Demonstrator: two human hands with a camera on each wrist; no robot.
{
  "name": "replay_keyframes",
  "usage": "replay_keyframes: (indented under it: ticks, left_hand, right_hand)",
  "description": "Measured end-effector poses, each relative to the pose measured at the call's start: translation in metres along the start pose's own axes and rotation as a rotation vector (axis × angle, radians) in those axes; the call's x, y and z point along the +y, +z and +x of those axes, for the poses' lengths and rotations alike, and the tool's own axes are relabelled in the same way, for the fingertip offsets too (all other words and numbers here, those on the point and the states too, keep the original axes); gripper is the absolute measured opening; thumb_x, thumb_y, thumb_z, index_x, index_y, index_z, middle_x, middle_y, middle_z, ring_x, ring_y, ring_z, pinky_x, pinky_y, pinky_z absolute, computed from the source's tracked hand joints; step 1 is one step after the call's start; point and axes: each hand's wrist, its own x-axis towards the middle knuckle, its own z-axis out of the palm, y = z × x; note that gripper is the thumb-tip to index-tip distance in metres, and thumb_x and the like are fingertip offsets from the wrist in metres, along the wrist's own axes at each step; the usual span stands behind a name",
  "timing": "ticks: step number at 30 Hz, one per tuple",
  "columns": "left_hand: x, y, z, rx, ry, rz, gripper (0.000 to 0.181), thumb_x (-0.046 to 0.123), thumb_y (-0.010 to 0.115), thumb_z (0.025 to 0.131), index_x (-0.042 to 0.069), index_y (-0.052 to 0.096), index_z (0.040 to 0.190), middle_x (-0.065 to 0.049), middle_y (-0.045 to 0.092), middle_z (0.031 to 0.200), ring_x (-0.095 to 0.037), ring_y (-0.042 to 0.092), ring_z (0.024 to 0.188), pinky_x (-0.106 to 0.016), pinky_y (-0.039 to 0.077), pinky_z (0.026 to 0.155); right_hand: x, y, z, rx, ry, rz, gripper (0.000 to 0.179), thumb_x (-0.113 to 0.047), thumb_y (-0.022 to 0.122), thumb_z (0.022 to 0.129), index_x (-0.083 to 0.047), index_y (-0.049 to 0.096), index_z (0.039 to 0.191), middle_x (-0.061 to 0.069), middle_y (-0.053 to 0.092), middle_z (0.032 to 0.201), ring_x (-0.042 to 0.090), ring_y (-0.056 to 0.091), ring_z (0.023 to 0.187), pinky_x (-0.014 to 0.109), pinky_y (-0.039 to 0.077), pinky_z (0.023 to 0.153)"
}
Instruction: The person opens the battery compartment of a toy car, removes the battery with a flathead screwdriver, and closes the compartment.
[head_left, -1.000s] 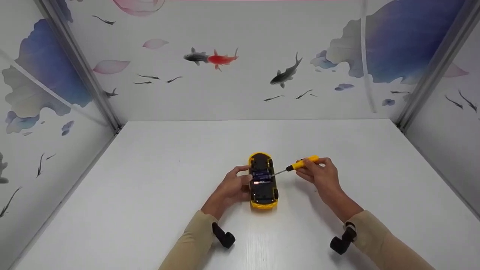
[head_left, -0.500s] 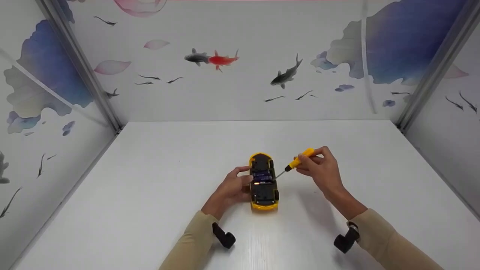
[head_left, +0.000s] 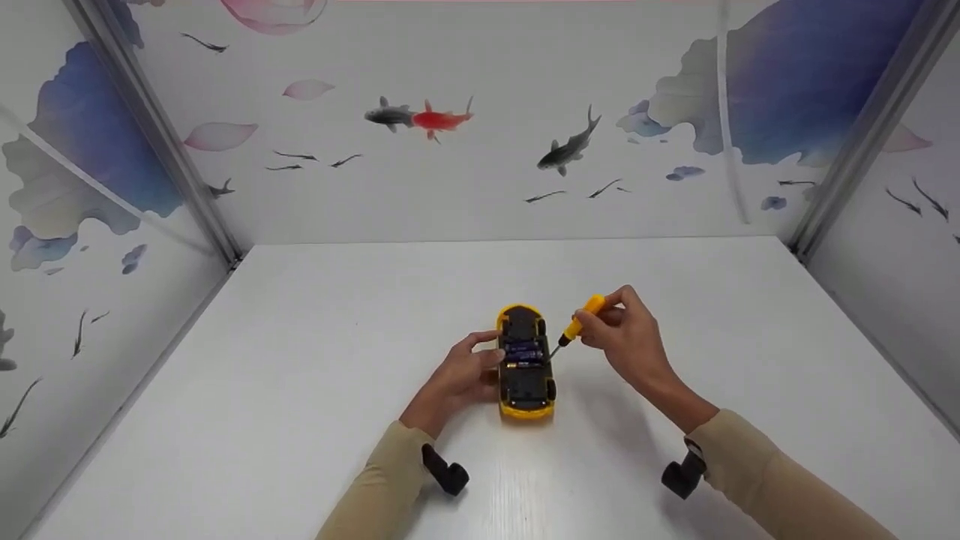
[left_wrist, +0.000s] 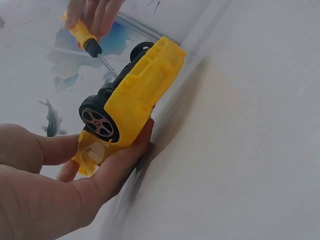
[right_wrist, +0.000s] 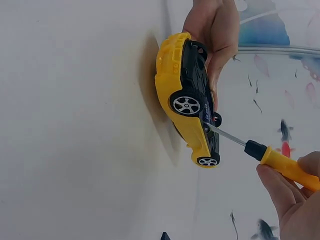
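A yellow toy car (head_left: 527, 390) is turned underside up over the white table, its black base facing me. Dark blue batteries (head_left: 523, 352) lie in the open compartment across its middle. My left hand (head_left: 466, 371) grips the car from its left side, thumb at the compartment's edge and fingers beneath the body. In my right hand (head_left: 630, 337) a screwdriver (head_left: 583, 319) with a yellow handle and black collar is pinched by the handle. Its metal shaft (right_wrist: 227, 134) slants down to the compartment's right edge, the tip right at the batteries' ends.
The white table (head_left: 337, 322) runs back to a wall (head_left: 480, 195) painted with fish and petals. Side walls with metal corner posts (head_left: 874, 127) stand at left and right. Black wrist cameras (head_left: 682, 478) hang below both cuffs.
My right hand has risen and shifted left, so the screwdriver stands steeper, its tip staying by the compartment's right edge. The left hand and the car have hardly moved.
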Motion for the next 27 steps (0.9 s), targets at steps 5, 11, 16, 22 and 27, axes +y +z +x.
replay_keyframes:
  ticks: [5, 11, 16, 22, 27]
  left_hand:
    - [-0.001, 0.000, 0.001, -0.003, -0.005, 0.014, 0.049, 0.011, 0.056, 0.101, 0.018, 0.045, 0.148, -0.017, 0.054, 0.143, -0.029, 0.064, 0.114, -0.048, 0.056, 0.096]
    - [-0.001, 0.000, 0.001, 0.018, -0.008, 0.020, 0.049, 0.012, 0.057, 0.101, 0.019, 0.045, 0.148, -0.018, 0.058, 0.139, -0.029, 0.065, 0.110, -0.046, 0.057, 0.092]
    - [-0.002, -0.001, 0.003, 0.003, 0.011, 0.004, 0.051, 0.009, 0.057, 0.100, 0.017, 0.043, 0.149, -0.020, 0.057, 0.137, -0.029, 0.065, 0.106, -0.047, 0.058, 0.090]
    - [-0.002, 0.000, 0.004, 0.002, 0.022, 0.007, 0.050, 0.008, 0.054, 0.101, 0.018, 0.043, 0.148, -0.020, 0.057, 0.138, -0.030, 0.064, 0.108, -0.049, 0.057, 0.092]
    - [-0.001, 0.000, 0.003, 0.013, 0.014, 0.003, 0.048, 0.008, 0.054, 0.101, 0.018, 0.045, 0.147, -0.020, 0.057, 0.139, -0.030, 0.064, 0.111, -0.048, 0.057, 0.091]
  right_hand:
    - [-0.001, 0.003, -0.002, -0.005, -0.001, -0.023, 0.034, -0.025, 0.065, 0.098, -0.005, 0.044, 0.115, 0.021, 0.069, 0.124, 0.031, 0.072, 0.106, 0.031, 0.060, 0.084]
    - [-0.001, 0.006, -0.004, 0.003, -0.028, -0.044, 0.032, -0.024, 0.065, 0.098, -0.006, 0.044, 0.115, 0.021, 0.069, 0.124, 0.031, 0.072, 0.107, 0.032, 0.060, 0.084]
    - [0.002, 0.009, -0.005, 0.005, -0.061, -0.028, 0.031, -0.020, 0.065, 0.098, -0.004, 0.044, 0.114, 0.022, 0.069, 0.122, 0.032, 0.073, 0.104, 0.033, 0.061, 0.083]
    - [0.007, 0.010, -0.004, 0.027, -0.019, 0.065, 0.029, -0.015, 0.062, 0.099, -0.003, 0.042, 0.117, 0.023, 0.067, 0.125, 0.032, 0.073, 0.107, 0.032, 0.060, 0.083]
    - [0.011, 0.006, -0.003, 0.064, 0.055, 0.153, 0.030, -0.014, 0.060, 0.100, -0.002, 0.041, 0.119, 0.026, 0.065, 0.128, 0.029, 0.074, 0.104, 0.029, 0.059, 0.084]
